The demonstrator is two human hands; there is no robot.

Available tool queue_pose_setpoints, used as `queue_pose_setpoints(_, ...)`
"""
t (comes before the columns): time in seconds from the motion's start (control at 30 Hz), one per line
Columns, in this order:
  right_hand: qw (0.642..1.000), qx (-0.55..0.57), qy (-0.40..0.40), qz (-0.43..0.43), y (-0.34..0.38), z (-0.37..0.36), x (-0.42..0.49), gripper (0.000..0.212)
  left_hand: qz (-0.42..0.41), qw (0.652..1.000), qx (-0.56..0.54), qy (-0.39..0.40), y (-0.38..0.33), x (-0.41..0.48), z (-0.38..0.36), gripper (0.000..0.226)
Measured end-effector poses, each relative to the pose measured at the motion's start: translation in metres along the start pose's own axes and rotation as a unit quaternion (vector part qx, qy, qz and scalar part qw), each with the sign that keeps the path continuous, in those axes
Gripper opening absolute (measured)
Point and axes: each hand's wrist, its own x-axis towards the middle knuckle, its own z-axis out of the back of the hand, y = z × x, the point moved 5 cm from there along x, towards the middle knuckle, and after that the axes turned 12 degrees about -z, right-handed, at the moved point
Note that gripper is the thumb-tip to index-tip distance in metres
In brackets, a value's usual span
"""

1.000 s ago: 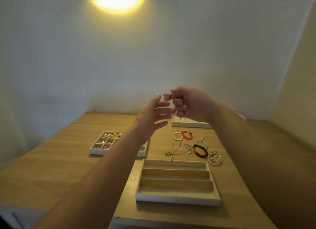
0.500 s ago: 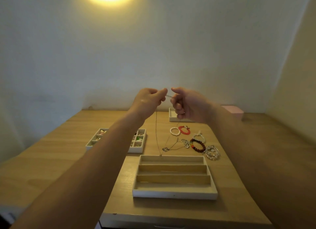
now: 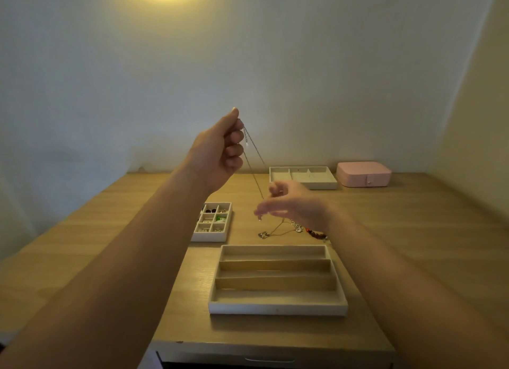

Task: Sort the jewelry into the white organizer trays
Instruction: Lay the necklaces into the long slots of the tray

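My left hand (image 3: 220,151) is raised above the table and pinches the top of a thin silver necklace (image 3: 254,175) that hangs down in two strands. Lower and to the right, my right hand (image 3: 294,206), blurred, has its fingers curled at the chain's lower part and seems to pinch one strand. The chain's free end dangles below its fingertips. Below both hands sits an empty white tray with long slots (image 3: 275,308). A small grid tray (image 3: 210,237) with earrings lies to the left. A third white tray (image 3: 303,186) stands at the back.
Loose jewelry lies beyond the long tray: another silver necklace with a pendant (image 3: 263,234) and a dark beaded bracelet (image 3: 316,234), partly hidden by my right arm. A shut pink jewelry box (image 3: 363,174) stands at the back right. Walls close the table's far side and right.
Both hands were together at the chain's top. My left hand has risen with it, and my right hand has dropped down along the chain to its lower part.
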Motion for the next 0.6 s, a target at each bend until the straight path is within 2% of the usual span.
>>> queue_pose_setpoints(0.13, 1.000, 0.019, -0.012, -0.016, -0.015, -0.011, 0.004, 0.026, -0.013, 1.000, 0.000, 0.005, -0.006, 0.004, 0.001, 0.029)
queue_pose_setpoints(0.37, 0.998, 0.063, -0.006, -0.025, -0.037, 0.006, -0.003, 0.012, 0.002, 0.997, 0.005, -0.073, 0.000, 0.002, 0.049, 0.029)
queue_pose_setpoints(0.6, 0.991, 0.117, 0.003, -0.067, -0.058, 0.026, -0.011, 0.022, 0.049, 0.992, 0.027, -0.118, 0.021, -0.012, 0.082, 0.029)
